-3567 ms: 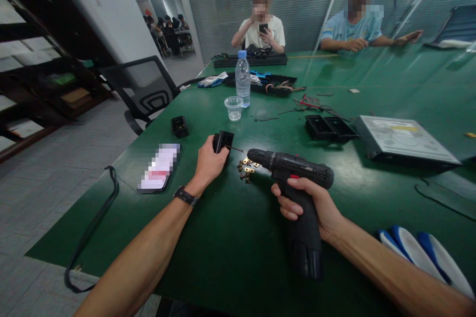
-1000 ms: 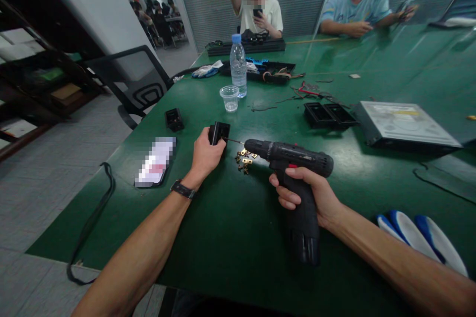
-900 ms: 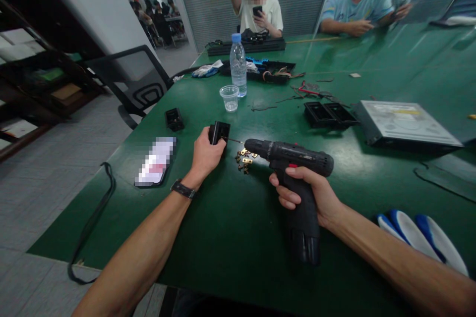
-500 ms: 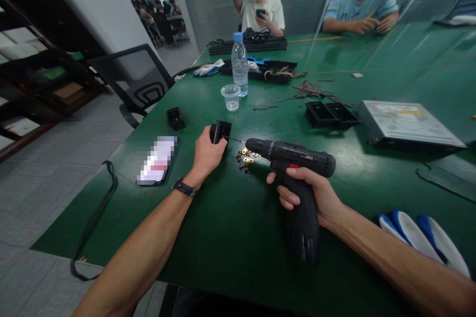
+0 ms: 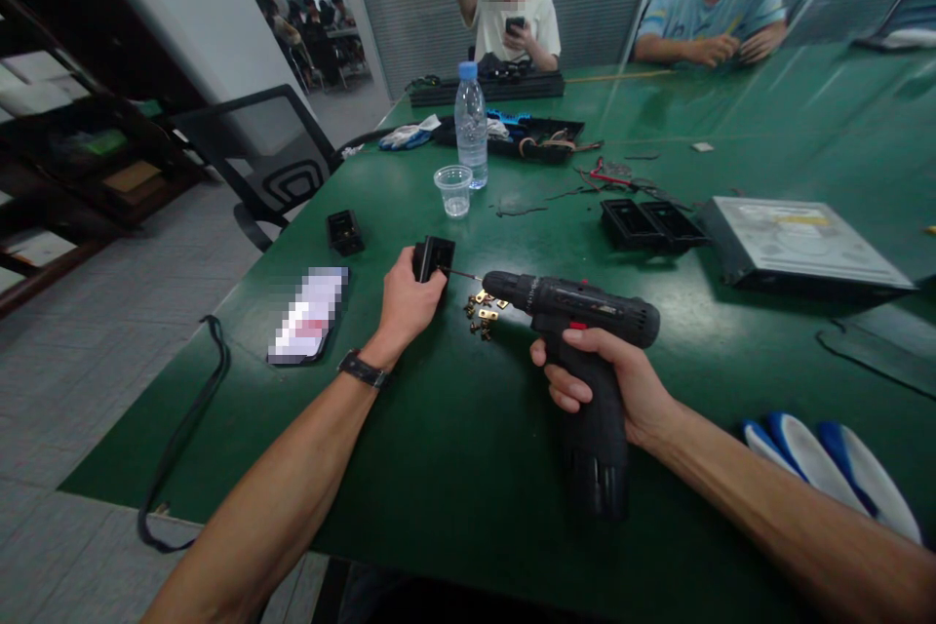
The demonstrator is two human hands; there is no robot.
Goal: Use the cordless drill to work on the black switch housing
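My left hand [image 5: 413, 297] is closed around a small black plastic box [image 5: 437, 256], tipped on its side on the green table. In my right hand [image 5: 610, 375] is a black cordless drill [image 5: 585, 307], its long thin bit [image 5: 464, 274] pointing left into the open side of the box. Whether the bit's tip touches a screw inside cannot be made out. Below the drill's chuck lies a little pile of brass plates and dark screws [image 5: 485, 315]. Another small black box [image 5: 345, 232] stands left of my left hand, beyond a phone [image 5: 308, 315].
A plastic cup [image 5: 454, 191] and a water bottle [image 5: 472, 129] stand behind the box. To the right are black twin trays [image 5: 650, 226], a metal-topped case [image 5: 808, 249] and blue-white gloves [image 5: 834, 468]. A black strap [image 5: 186, 439] crosses the left table edge. Two people sit opposite.
The index finger of my right hand has shifted slightly at the drill's trigger. Both hands, the box and the drill otherwise stay in place.
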